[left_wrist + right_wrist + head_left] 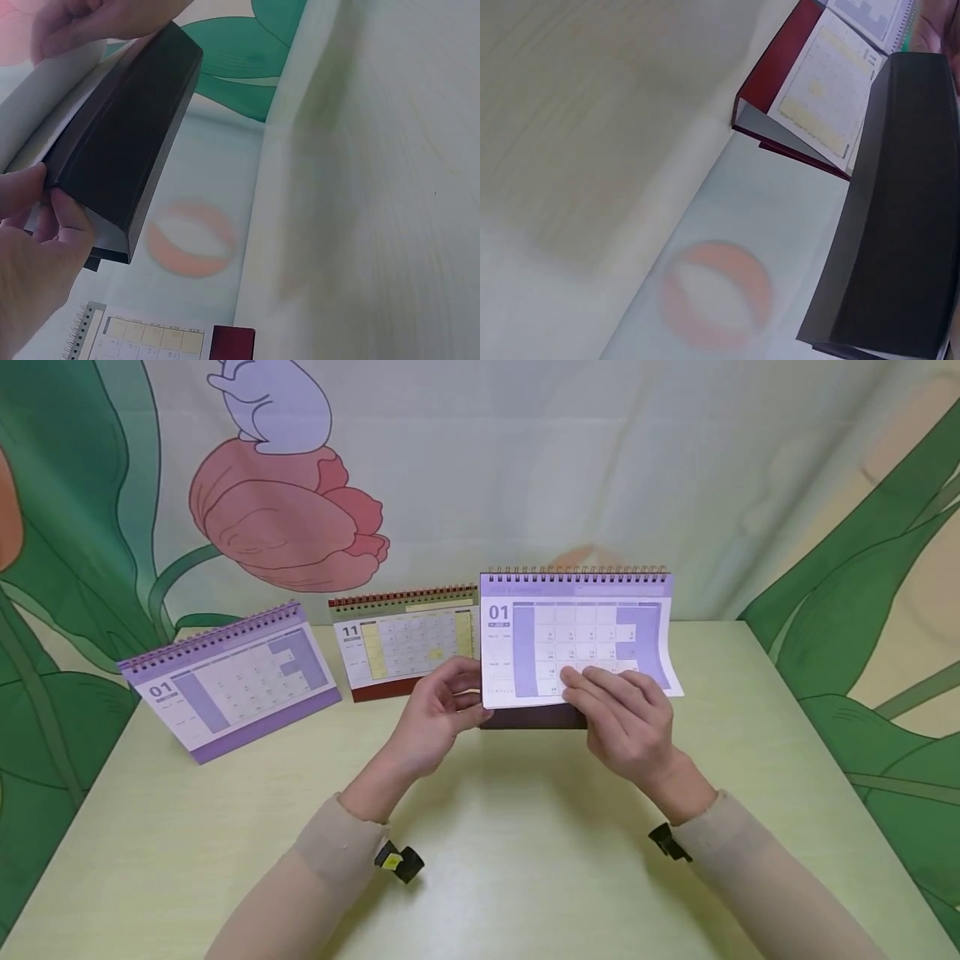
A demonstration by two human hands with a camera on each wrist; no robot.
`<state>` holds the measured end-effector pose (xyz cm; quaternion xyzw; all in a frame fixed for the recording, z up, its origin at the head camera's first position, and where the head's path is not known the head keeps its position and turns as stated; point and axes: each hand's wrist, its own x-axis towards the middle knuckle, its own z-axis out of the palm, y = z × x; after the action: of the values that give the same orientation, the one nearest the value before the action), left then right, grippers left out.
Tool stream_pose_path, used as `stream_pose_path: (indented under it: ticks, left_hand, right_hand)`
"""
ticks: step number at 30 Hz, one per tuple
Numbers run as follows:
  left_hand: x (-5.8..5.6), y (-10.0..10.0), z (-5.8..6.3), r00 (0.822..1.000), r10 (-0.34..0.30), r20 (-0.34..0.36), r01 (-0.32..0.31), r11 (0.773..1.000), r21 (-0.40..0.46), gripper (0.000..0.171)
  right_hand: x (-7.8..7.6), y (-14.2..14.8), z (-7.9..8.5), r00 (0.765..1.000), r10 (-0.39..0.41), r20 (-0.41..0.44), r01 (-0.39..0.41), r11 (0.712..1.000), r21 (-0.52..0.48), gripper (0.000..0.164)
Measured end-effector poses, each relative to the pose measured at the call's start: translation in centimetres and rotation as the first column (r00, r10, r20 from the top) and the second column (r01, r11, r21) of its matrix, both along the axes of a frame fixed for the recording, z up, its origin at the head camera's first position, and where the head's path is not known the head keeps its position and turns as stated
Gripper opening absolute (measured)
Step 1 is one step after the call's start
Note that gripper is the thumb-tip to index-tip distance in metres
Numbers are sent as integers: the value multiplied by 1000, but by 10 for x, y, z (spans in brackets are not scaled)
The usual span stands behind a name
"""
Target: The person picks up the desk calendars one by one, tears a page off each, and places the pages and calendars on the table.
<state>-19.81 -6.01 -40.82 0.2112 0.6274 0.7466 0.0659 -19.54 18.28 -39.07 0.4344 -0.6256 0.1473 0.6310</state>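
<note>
A desk calendar (592,614) with a spiral binding on top and a purple-and-white page marked 01 is held up off the table. My left hand (442,714) grips the lower left corner of its dark base (124,142), thumb in front and fingers at the side. Across the lower part of the page lie the fingers of my right hand (630,718), holding the page away from the base; its thumb is hidden in the head view. The page's right edge curls. In the right wrist view, the dark base (904,217) hides most of the right hand.
Left of my hands stands a calendar (405,643) marked 11 with a dark red base. Farther left is a purple calendar (236,685) marked 01. All are on a pale table (510,877), before a printed curtain (480,468).
</note>
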Motion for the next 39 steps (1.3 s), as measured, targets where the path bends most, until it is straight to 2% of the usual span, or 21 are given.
stream_pose_path:
  ticks: [12, 20, 27, 36, 39]
  left_hand:
    - [0, -2, 1, 1000, -23, 8, 23, 999, 25, 38]
    - [1, 0, -2, 999, 3, 41, -4, 1000, 8, 39]
    - [0, -2, -1, 1000, -8, 24, 8, 1000, 4, 39]
    - [1, -6, 6, 1000, 20, 19, -20, 1000, -21, 39]
    - [2, -6, 7, 1000, 25, 16, -24, 999, -28, 39]
  right_hand:
    - [0, 2, -3, 999, -10, 31, 10, 1000, 7, 16]
    - [-1, 1, -1, 1000, -9, 13, 9, 999, -37, 16]
    - [-2, 2, -2, 1000, 0, 30, 1, 1000, -14, 15]
    - [-2, 7, -11, 988, -41, 151, 23, 993, 116, 16]
    - [-3, 8, -12, 975, -78, 210, 45, 987, 156, 25]
